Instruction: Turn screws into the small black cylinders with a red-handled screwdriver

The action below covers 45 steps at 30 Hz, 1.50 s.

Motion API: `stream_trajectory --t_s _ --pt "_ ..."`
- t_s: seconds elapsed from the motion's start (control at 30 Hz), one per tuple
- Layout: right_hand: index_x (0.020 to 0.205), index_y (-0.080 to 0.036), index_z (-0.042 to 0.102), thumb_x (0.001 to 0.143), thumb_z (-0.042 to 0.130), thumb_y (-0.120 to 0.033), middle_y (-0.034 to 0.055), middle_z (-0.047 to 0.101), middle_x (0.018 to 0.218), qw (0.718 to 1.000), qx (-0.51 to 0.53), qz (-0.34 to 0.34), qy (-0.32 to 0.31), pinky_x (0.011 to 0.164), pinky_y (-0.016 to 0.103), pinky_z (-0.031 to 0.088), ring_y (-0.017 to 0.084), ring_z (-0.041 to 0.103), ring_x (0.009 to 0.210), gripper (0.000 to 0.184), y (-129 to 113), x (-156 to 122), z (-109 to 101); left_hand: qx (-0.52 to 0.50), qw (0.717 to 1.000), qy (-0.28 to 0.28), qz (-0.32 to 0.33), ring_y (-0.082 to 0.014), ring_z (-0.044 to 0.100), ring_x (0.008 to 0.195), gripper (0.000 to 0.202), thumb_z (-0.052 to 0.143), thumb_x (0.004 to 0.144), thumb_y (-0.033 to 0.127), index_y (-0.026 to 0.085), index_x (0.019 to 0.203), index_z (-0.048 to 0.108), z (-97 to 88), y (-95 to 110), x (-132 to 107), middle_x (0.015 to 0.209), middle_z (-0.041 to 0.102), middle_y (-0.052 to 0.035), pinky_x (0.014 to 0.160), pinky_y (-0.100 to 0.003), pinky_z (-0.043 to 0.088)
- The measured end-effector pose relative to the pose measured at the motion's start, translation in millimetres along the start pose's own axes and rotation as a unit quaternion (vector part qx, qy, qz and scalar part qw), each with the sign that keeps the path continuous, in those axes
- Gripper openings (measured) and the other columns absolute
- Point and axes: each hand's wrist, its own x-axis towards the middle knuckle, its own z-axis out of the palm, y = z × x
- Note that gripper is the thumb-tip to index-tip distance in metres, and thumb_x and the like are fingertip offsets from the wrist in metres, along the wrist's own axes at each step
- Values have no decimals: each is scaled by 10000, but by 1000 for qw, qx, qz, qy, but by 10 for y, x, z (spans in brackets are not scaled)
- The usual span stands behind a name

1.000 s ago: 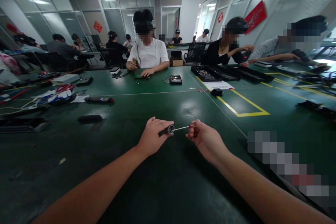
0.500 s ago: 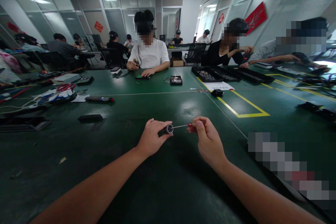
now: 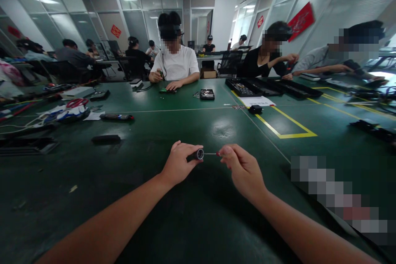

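1. I have the dark cylinder (image 3: 195, 156) to the left of the yellow tape outline (image 3: 298, 135) and on my side of it, its pale-rimmed open end turned toward my other hand.
2. I expect it to be light and stiff, with a smooth wall that could roll in a loose grip. The best hold seems to be around the barrel just behind the rim, leaving the opening free.
3. The slim screwdriver (image 3: 211, 154) lies between the cylinder and the tape outline, its bare metal shaft nearly level and its tip at the open end. I cannot tell how far inside the tip reaches.
4. I judge that shaft rigid but thin, so it could skid if pushed askew. The handle is the place to hold it, behind the red collar.
5. My left hand (image 3: 177, 163) is closed around the cylinder, 1 finger along the top and the thumb underneath, the back of the hand toward me.
6. My right hand (image 3: 246, 171) pinches the screwdriver's handle, which is mostly hidden, with the thumb on the near side and the fingers curled behind.
7. My 2 forearms slant inward over the green table (image 3: 173, 231), and the hands face each other, well short of the tape outline, joined only by the shaft.
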Motion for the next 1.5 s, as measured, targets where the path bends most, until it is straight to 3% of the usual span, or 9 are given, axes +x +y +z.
stream_trajectory --t_s 0.13,0.3,0.43,0.5,0.77,0.93,1.07,1.27,1.5 --pt "1073 -246 629 1000 508 -417 19 664 848 999 12 13 32 693 325 479 187 616 754 222 0 3 15 0 1000 4 -8 -234 646 1120 382 759 850 282 294 1221 670 -6 18 -7 1191 723 -26 1149 -580 274" --pt "953 -236 632 953 550 -507 22 665 814 984 127 85 93 743 367 522 203 633 743 283 80 102 46 -6 1000 20 8 -230 648 1125 399 768 843 286 305 1228 662 21 38 -33 1195 720 -18 1154 -568 282" --pt "802 -213 618 846 676 -503 -12 571 646 914 317 245 67 577 332 513 168 544 579 298 208 233 35 15 1000 20 10 -229 632 1152 361 740 868 262 311 1218 668 7 44 -10 1205 715 -13 1153 -565 282" --pt "752 -208 611 823 704 -469 -18 554 623 894 348 268 88 552 315 503 151 514 550 286 249 268 33 14 1000 13 -14 -235 631 1151 351 742 865 255 305 1206 676 -6 40 7 1197 719 -13 1142 -574 293" --pt "882 -228 643 877 664 -518 -14 631 750 947 268 144 105 665 324 551 160 599 682 291 226 185 71 6 999 -5 -32 -245 624 1164 383 751 857 265 299 1229 667 -15 44 -1 1198 715 -15 1165 -601 247" --pt "953 -233 630 932 595 -524 4 657 827 970 199 111 82 736 366 563 183 643 739 294 230 153 61 8 1000 -5 -17 -244 629 1147 391 749 861 296 305 1242 660 -5 53 -16 1195 715 -24 1164 -597 243" --pt "946 -239 616 942 580 -523 9 665 825 980 158 92 74 740 363 542 192 648 739 287 157 146 57 11 1000 -3 -10 -239 631 1141 395 754 857 310 314 1241 659 18 20 -23 1192 715 -15 1165 -595 242" --pt "887 -222 676 970 519 -526 -23 562 615 993 105 47 31 579 310 447 158 524 564 352 39 128 -7 6 1000 -5 -11 -242 630 1134 390 747 861 308 314 1242 661 10 5 -28 1185 718 -17 1168 -603 232" --pt "1005 -234 687 956 563 -469 23 700 813 995 57 35 73 738 348 502 198 642 753 270 44 112 -12 9 1000 -7 -13 -243 633 1136 392 756 853 292 310 1233 664 -3 62 -29 1193 718 -19 1166 -609 237"
